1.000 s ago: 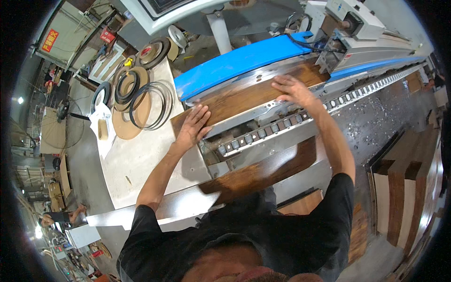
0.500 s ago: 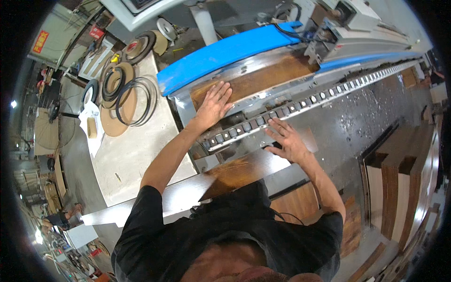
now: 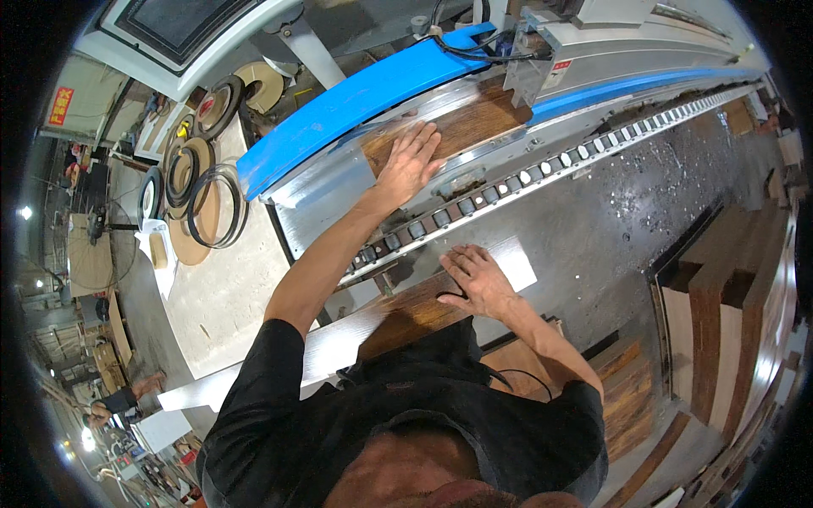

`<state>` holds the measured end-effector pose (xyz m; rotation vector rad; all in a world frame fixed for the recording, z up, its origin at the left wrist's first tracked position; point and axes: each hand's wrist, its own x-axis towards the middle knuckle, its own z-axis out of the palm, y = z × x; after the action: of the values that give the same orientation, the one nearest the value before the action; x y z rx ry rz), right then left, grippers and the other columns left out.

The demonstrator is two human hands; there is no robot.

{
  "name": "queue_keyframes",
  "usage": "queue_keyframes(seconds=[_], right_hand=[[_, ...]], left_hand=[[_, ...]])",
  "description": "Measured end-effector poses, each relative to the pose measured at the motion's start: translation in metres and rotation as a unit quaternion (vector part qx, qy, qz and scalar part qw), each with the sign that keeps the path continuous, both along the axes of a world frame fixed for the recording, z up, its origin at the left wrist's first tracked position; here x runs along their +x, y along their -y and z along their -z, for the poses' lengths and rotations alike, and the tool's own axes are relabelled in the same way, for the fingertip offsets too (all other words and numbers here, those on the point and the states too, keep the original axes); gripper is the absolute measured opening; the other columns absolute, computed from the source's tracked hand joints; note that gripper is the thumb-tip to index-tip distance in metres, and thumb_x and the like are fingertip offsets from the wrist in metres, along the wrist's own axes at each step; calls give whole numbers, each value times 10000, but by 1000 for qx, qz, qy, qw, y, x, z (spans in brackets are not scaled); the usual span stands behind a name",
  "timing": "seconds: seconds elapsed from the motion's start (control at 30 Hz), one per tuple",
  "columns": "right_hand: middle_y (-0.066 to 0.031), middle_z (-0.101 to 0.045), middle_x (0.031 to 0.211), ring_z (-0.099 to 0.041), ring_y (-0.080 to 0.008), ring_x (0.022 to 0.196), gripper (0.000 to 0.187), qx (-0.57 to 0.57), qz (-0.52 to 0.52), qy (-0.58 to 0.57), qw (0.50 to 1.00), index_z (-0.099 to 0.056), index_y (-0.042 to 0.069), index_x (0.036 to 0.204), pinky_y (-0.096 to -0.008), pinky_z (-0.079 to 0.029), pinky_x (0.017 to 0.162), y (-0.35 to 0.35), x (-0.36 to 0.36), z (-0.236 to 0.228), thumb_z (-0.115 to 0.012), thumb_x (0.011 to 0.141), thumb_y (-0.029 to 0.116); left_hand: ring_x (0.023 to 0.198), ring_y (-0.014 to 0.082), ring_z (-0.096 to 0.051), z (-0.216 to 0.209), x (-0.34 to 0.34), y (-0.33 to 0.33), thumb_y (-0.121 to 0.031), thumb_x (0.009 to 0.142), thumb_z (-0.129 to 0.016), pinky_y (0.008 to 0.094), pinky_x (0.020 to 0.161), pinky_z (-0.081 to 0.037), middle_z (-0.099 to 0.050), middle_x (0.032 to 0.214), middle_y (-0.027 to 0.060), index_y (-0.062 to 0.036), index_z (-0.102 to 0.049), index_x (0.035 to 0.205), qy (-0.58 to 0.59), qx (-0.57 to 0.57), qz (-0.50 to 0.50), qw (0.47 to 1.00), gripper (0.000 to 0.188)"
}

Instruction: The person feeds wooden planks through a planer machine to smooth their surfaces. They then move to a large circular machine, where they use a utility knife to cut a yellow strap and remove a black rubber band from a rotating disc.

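Note:
My left hand lies flat, fingers stretched, on the near left part of a dark brown wood-grain board. That board rests on the metal bed of a machine, and its far right end meets the machine's metal housing. Closer to my body, my right hand is spread over the end of a second wood-grain board, which stretches left in front of me and shines with glare. Whether the right palm presses on it, I cannot tell. A rail of small rollers runs between the two boards.
A long blue strip borders the machine bed's far side. On the left, a pale table carries several edging coils. Stacked brown panels stand at right. A screen hangs at upper left; another person is far left.
The board under my left hand has slid right, farther into the machine, and the hand has gone with it. My right hand has drawn back from the roller rail toward my body.

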<state>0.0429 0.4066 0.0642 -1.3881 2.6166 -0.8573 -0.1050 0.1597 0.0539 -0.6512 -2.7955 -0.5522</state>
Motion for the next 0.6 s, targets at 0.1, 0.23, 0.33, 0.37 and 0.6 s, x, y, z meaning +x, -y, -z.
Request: queue_keyframes(seconds=[0.1,0.23,0.33,0.37,0.6], right_hand=[[-219,-563,1303,-483,-387,1260,718,33,-18,29,999,-495,-44,1364,-519,-368,1084,-3,-2,3,-622,899,487],[-252,-537,1325,-460,-399,1283,763,38,-33,50,997,-458,-55,1392,-536,-350,1094,-5,-2,0,-609,902,509],[-266,-537,1314,-469,-405,1270,798,16,-38,39,998,-453,-48,1397,-544,-351,1083,-7,-3,3,-651,866,513],[-257,-548,1300,-475,-401,1261,799,14,-36,30,999,-458,-41,1393,-542,-362,1070,-6,-1,4,-673,850,505],[-216,-561,1296,-479,-391,1253,785,-16,-37,22,999,-493,-9,1363,-549,-363,1058,-3,-1,11,-740,797,476]], left_hand=[[1405,377,-339,-3,-18,-29,-260,913,-675,497,1138,-316,-421,1473,196,25,-503,1343,-9,24,-9,1000,544],[1324,424,-411,1,-45,-57,-294,915,-670,514,1104,-355,-454,1398,234,23,-505,1270,-43,67,10,997,504],[1296,421,-437,5,-65,-88,-310,851,-738,515,1087,-374,-459,1370,260,25,-520,1218,-32,78,-10,996,543],[1298,424,-435,4,-72,-93,-331,839,-747,514,1088,-374,-457,1368,268,25,-523,1206,-39,115,-1,993,558],[1112,372,-539,-21,-60,-109,-274,916,-640,453,953,-451,-577,1169,196,10,-601,1060,-61,202,6,977,320]])
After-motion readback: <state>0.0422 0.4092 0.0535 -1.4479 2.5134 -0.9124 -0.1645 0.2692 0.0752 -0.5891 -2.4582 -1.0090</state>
